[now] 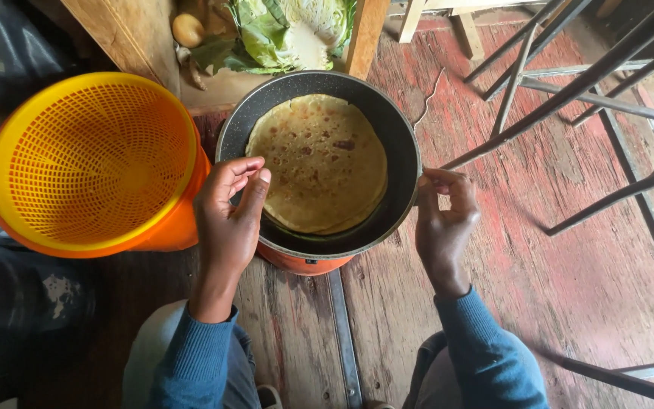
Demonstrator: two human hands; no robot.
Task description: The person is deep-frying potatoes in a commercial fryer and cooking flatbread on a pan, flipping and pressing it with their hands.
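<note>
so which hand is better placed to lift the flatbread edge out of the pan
Left, probably. The left hand has its fingertips over the near edge of the flatbread inside the dark pan. The right hand sits outside the pan at its right rim, pinched there, away from the bread.

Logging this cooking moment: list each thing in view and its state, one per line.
Flatbread: flat in the pan, brown-spotted.
Pan: sitting on an orange base.
Left hand: fingertips at the flatbread's edge.
Right hand: pinching the pan's rim.
Orange strainer: tilted, empty.
Cabbage: leafy, uncut.
</note>
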